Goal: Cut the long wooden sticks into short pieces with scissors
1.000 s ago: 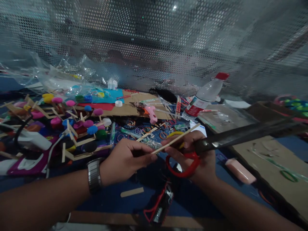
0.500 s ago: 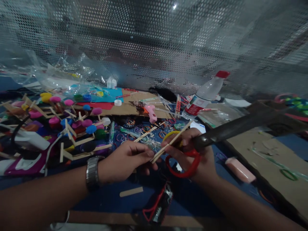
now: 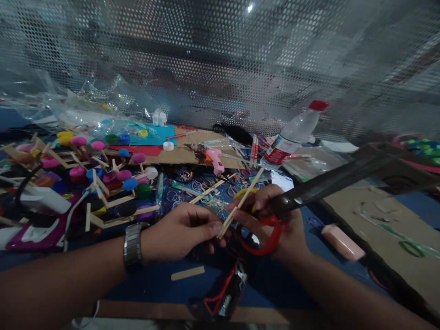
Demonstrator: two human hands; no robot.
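My left hand (image 3: pixel 178 233), with a metal-banded watch (image 3: pixel 132 248) on its wrist, pinches the lower ends of thin wooden sticks (image 3: pixel 244 198) between thumb and fingers. They slant up to the right, one reaching further than the other. My right hand (image 3: pixel 292 236) is closed around a pair of scissors (image 3: pixel 319 187), whose handle has a red loop and a yellow part. Its dark blades point right and away. Fingertips of the right hand also touch the sticks at their middle. A short flat craft stick (image 3: pixel 187 273) lies on the blue table below the left hand.
Wooden-stick models with colourful caps (image 3: pixel 129 184) crowd the left. Behind the hands are a pink glue gun (image 3: pixel 215 161), scattered rubber bands and a tilted plastic bottle (image 3: pixel 287 140). A pink block (image 3: pixel 343 242) and cardboard (image 3: pixel 371 224) lie right; a black-and-red packet (image 3: pixel 228 293) lies in front.
The sticks have turned a little steeper, their upper end shifting left. The right hand and scissors have moved slightly left. The left hand keeps its pinch.
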